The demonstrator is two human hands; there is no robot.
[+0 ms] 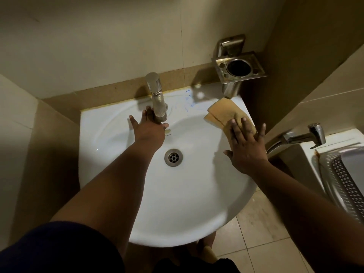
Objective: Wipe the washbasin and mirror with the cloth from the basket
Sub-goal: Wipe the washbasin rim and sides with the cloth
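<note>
Washbasin: the white washbasin [177,194] fills the middle of the view, with a round metal drain [173,157] in its bowl.
Tap: a steel tap [157,97] stands at the far rim of the basin, near the wall.
Left hand: the left hand [148,128] reaches to the base of the tap; the fingers go around or behind the spout, but I cannot tell if they close on it.
Right hand: the right hand [246,146] lies flat with fingers spread and presses down on the cloth.
Cloth: the tan cloth [222,113] is folded and lies on the far right rim of the basin, partly under the right fingers.
Holder: a metal holder [239,68] is fixed on the wall, just beyond the cloth.
Right side: a small sprayer [301,137] and a perforated metal tray [342,182] are to the right of the basin.
</note>
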